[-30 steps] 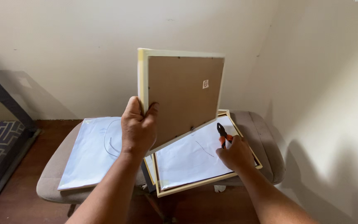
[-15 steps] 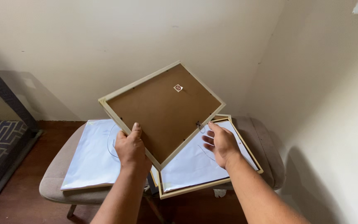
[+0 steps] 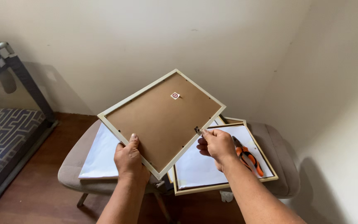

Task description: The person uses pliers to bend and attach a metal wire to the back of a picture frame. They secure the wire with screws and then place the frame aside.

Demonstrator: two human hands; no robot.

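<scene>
Frame up in the air, back side showing, brown backing board with a small round sticker near the top, tilted like a diamond over the stool. Held low on the near edge by the left hand, thumb pressed on the backing and fingers wrapped underneath, so clamped on the frame. Right hand at the right edge, fingertips pinched on a little metal tab there; too small to tell if it's a clip or a hanger. Below that, a second frame lying flat on the stool with white paper in it, and orange-handled pliers resting on that paper just beside the right wrist. Another white sheet over on the stool's left side, partly hidden by the held frame. Dark bed frame off to the left, wood floor under everything, plain wall behind. What could go wrong, just guessing: only one hand really carrying the weight, and at a corner-ish spot, so could twist out and drop onto the frame below, maybe cracking glass if there's any in there (can't see). Bare fingertips on a thin metal tab, easy to slip or get nicked, or bend the tab till it snaps. Pliers near the paper's edge, a bump from the wrist could knock them off.
</scene>
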